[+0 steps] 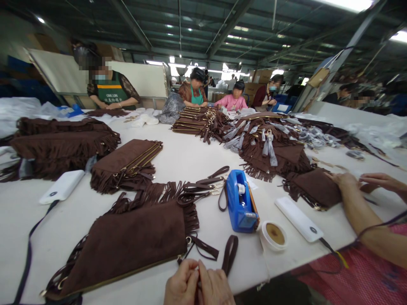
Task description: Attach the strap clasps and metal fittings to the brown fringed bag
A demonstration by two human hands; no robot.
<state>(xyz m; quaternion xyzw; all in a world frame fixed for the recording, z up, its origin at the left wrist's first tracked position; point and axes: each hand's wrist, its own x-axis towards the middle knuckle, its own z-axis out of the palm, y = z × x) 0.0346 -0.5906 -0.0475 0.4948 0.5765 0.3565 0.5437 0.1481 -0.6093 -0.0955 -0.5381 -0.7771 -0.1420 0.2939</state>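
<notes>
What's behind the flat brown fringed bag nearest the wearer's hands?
Behind the flat brown fringed bag: brown fringe strips and a stack of brown zippered bags. Anything directly beneath the near bag is covered.

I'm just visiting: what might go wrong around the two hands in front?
The tub of brown stuff near the edge of the table might tip if bumped. The dark loop beside the right hand could be swept off. That hand and the left hand mostly hide what is between them, so a slip might go unnoticed.
</notes>
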